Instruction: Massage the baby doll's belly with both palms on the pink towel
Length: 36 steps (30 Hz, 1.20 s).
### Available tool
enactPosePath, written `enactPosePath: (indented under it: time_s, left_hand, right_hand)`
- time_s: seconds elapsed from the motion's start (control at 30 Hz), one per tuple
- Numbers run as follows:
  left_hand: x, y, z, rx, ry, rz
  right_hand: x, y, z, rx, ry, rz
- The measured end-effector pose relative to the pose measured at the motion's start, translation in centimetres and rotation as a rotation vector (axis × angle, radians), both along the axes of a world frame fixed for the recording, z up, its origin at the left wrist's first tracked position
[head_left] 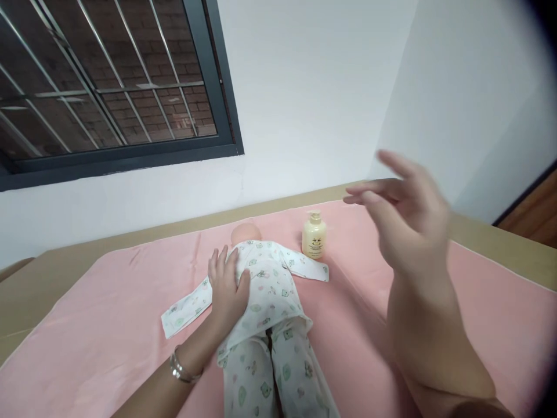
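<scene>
A baby doll (267, 302) in white printed pyjamas lies face down on a pink sheet (100, 331), its head toward the wall. My left hand (226, 287) rests flat on the doll's back and left side, fingers spread, a bracelet on the wrist. Raised in the air to the right of the doll is my right hand (409, 215), fingers apart and holding nothing. A cream pump bottle (314, 235) stands upright just beyond the doll's right sleeve, below and left of my right hand.
The pink sheet covers a tan table (52, 273) pushed against a white wall. A barred window (108, 87) is at upper left. A wooden door edge (535, 212) shows at far right.
</scene>
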<state>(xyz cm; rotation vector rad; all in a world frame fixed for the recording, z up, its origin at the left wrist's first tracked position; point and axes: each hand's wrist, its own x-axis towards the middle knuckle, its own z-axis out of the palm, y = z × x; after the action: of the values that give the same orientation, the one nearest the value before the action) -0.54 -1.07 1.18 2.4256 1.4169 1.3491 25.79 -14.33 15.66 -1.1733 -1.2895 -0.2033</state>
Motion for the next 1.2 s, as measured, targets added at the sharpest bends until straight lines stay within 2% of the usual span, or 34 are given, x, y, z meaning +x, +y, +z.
enactPosePath:
  time_s: [0.03,0.13,0.2,0.27,0.4,0.5,0.6,0.67,0.77,0.8,0.9,1.07,1.2]
  left_hand:
    - [0.3,-0.6,0.6,-0.025,-0.023,-0.021]
    - [1.6,-2.1,2.5,-0.203,-0.165,-0.093]
    - [3.2,-2.4,3.8,-0.358,-0.309,-0.162]
    - [5.4,-2.2,5.1,-0.523,-0.487,-0.267]
    - [10.6,-0.2,7.1,-0.940,-0.907,-0.510]
    - [13.8,1.7,8.1,-1.134,-1.045,-0.541]
    - [16.0,3.3,8.3,-1.134,-1.086,-0.545]
    - [17.2,4.3,8.1,-1.010,-1.015,-0.519]
    - [18.9,5.5,7.7,-0.749,-0.801,-0.452]
    - [19.3,5.8,7.6,-0.712,-0.747,-0.443]
    - [20.3,6.6,7.5,-0.771,-0.695,-0.462]
    - [20.9,7.1,7.7,-0.925,-0.729,-0.501]
    - [21.0,7.0,7.9,-1.009,-0.773,-0.547]
  right_hand:
    - [1.1,1.1,0.2,-0.063,0.008,-0.021]
    - [4.1,3.6,-0.1,-0.406,-0.075,-0.057]
    - [5.2,4.7,-0.6,-0.621,-0.142,-0.053]
    - [5.7,5.4,-1.2,-0.770,-0.189,-0.039]
    - [5.3,6.5,-1.9,-0.896,-0.288,0.052]
    - [5.0,7.2,-2.0,-0.906,-0.341,0.129]
    - [4.9,8.0,-2.3,-0.847,-0.336,0.133]
    - [5.0,8.6,-2.6,-0.811,-0.309,0.113]
    - [5.3,9.4,-3.1,-0.795,-0.276,0.098]
    - [5.3,9.7,-3.3,-0.800,-0.274,0.096]
    - [5.4,10.2,-3.7,-0.815,-0.282,0.085]
    - [5.3,10.7,-4.1,-0.809,-0.299,0.118]
    - [5.2,11.0,-4.5,-0.807,-0.295,0.085]
